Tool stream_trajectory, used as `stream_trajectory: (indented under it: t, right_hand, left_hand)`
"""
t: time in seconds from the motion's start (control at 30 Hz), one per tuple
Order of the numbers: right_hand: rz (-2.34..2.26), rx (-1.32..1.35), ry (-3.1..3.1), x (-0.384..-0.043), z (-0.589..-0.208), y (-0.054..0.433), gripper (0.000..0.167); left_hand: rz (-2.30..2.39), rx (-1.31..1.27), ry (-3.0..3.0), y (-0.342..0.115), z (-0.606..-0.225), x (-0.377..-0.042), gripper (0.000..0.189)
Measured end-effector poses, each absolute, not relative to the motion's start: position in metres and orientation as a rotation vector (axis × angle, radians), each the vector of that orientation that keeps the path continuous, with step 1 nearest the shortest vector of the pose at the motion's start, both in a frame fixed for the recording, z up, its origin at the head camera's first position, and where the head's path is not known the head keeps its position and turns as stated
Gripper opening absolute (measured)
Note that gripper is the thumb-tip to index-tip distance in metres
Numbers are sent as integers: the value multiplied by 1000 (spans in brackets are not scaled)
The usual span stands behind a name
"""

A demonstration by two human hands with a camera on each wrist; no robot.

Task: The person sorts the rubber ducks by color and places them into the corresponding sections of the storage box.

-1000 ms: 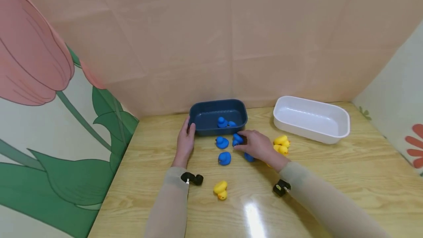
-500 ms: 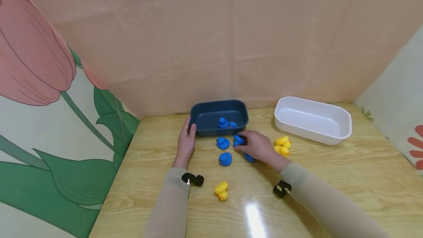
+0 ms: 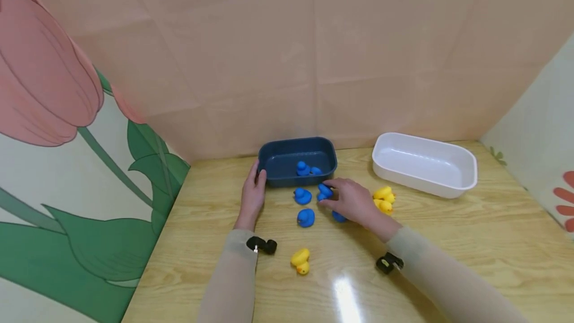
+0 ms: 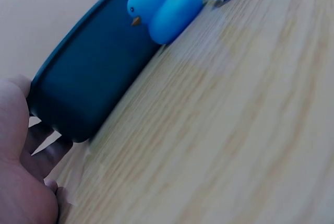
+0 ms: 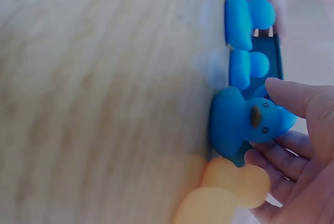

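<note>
My left hand (image 3: 252, 195) rests against the left end of the dark blue bin (image 3: 269, 178), thumb at its front corner; in the left wrist view the fingers (image 4: 49, 153) reach along that end. Low over the table, my right hand (image 3: 352, 200) pinches a tilted blue rubber duck (image 3: 325, 191) between thumb and fingers, just in front of the bin. Another blue duck (image 3: 339, 217) sits partly hidden under that hand. To its left stand two more blue ducks, one (image 3: 302, 196) near the bin and one (image 3: 306, 218) closer. Inside the bin lie blue ducks (image 3: 303, 168).
A white bin (image 3: 412, 181) stands at the back right. Yellow ducks (image 3: 383, 206) cluster in front of it, beside my right wrist. One yellow duck (image 3: 300, 261) lies on its own near the front of the wooden table (image 3: 202, 273). A cloth backdrop (image 3: 251, 64) hangs behind.
My right wrist has shifted slightly to the right while the fingers keep hold of the blue rubber duck. The left hand and the bin stay where they were.
</note>
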State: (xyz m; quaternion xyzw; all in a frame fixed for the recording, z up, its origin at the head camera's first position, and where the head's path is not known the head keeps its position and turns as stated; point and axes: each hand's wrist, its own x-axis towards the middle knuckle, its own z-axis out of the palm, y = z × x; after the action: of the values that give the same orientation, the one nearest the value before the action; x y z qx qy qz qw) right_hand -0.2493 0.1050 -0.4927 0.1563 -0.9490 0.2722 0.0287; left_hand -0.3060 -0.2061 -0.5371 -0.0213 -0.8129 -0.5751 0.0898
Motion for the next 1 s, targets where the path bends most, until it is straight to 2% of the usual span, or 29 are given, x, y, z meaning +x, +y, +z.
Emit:
stream_trajectory:
  t: [0.37,1.0]
  right_hand:
    - [868,466,-2877,-248,-464,110,61]
    - [841,388,-2858,-288,-437,116,68]
  left_hand:
    - [-1723,-60,-2406,-205,-536,-306,59]
    - [-1709,-50,-2418,-205,-539,-307,59]
